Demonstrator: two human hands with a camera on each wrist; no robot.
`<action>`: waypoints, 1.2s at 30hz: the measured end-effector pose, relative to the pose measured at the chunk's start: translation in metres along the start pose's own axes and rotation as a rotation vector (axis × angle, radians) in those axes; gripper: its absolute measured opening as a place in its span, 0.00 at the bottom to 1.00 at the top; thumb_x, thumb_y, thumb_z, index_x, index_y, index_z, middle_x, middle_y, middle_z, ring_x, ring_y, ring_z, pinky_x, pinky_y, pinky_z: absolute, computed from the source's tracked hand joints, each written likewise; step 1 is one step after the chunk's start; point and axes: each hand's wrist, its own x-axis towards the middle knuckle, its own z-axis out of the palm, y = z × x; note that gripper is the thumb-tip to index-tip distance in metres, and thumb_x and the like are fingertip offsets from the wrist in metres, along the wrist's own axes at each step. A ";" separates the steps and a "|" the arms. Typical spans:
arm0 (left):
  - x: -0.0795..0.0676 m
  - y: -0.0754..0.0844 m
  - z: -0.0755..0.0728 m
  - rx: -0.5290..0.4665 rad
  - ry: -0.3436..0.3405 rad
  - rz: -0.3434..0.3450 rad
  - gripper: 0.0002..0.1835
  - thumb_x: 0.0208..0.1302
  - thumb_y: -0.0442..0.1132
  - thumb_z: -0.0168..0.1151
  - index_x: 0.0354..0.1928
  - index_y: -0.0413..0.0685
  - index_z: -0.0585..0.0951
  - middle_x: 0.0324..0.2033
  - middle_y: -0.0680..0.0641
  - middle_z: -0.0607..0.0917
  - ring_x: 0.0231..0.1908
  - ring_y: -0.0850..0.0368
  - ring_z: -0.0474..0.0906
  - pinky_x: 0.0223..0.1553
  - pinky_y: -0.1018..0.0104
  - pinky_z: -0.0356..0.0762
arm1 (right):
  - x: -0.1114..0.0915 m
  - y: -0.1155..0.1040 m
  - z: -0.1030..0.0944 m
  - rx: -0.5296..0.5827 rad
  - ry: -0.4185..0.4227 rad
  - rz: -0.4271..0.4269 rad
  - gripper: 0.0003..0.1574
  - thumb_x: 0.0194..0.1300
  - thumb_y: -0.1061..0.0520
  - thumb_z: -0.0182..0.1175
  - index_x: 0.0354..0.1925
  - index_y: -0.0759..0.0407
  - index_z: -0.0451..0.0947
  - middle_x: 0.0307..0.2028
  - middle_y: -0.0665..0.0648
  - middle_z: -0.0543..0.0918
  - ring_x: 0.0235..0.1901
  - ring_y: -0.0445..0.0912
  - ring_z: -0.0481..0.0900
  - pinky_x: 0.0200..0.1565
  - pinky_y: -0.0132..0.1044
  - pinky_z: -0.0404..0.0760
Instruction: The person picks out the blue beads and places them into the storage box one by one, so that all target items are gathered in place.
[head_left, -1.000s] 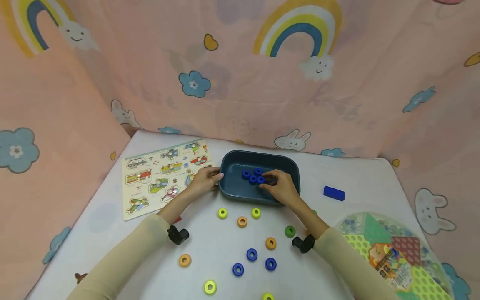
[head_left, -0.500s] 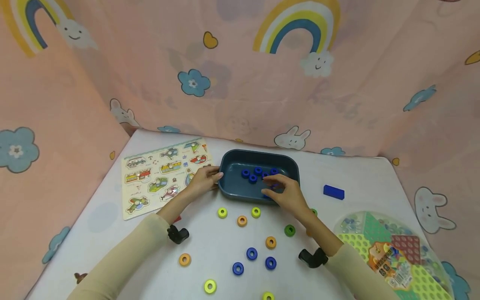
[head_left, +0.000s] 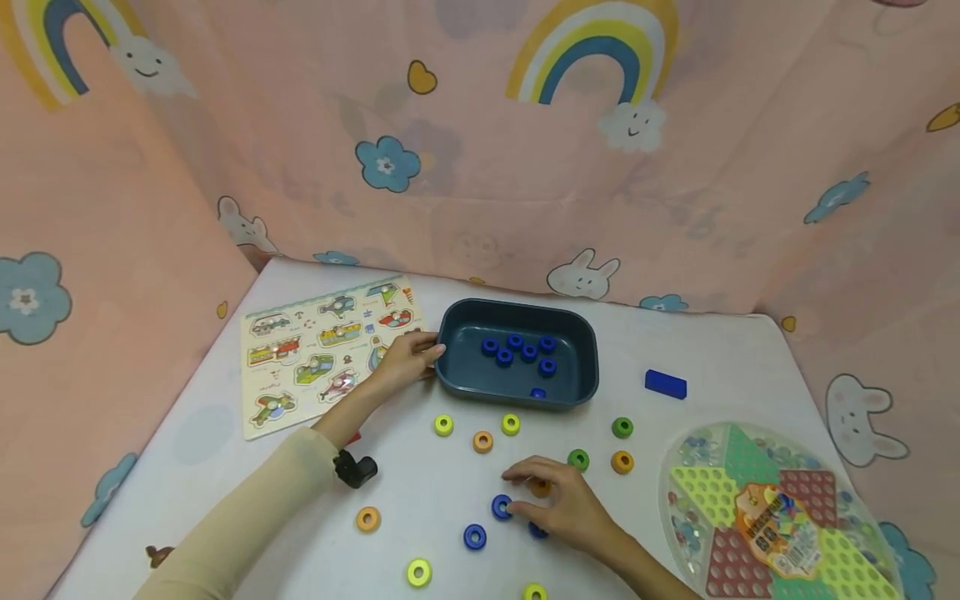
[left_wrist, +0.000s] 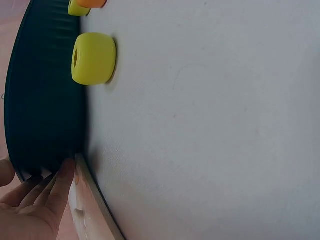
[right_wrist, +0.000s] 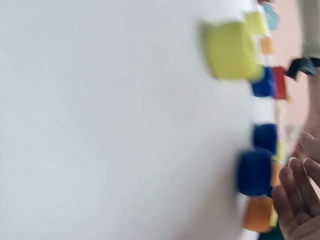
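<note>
With right hand [head_left: 567,507] unclenched, left hand [head_left: 406,359] gripping oblong dark-teal tray [head_left: 471,369], pinch probably light, stiff blue plastic ring [head_left: 496,507] by its sides.

A smooth, dark teal, rectangular tray [head_left: 465,367] with rounded corners sits upright near the white worktop's [head_left: 420,492] far edge, the left hand [head_left: 406,362] touching its left end. Seven thick, round, deep-blue rings [head_left: 505,357] lie inside; three matching rings [head_left: 475,537] lie well in from that edge, one partly hidden by the right hand [head_left: 567,505].
</note>
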 end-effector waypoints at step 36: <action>-0.003 0.000 0.001 0.004 0.008 0.022 0.23 0.67 0.38 0.55 0.61 0.34 0.69 0.62 0.35 0.65 0.62 0.47 0.62 0.45 0.65 0.78 | 0.092 -0.010 -0.053 -0.163 0.206 -0.198 0.20 0.50 0.62 0.71 0.44 0.58 0.81 0.42 0.50 0.80 0.37 0.45 0.79 0.36 0.39 0.82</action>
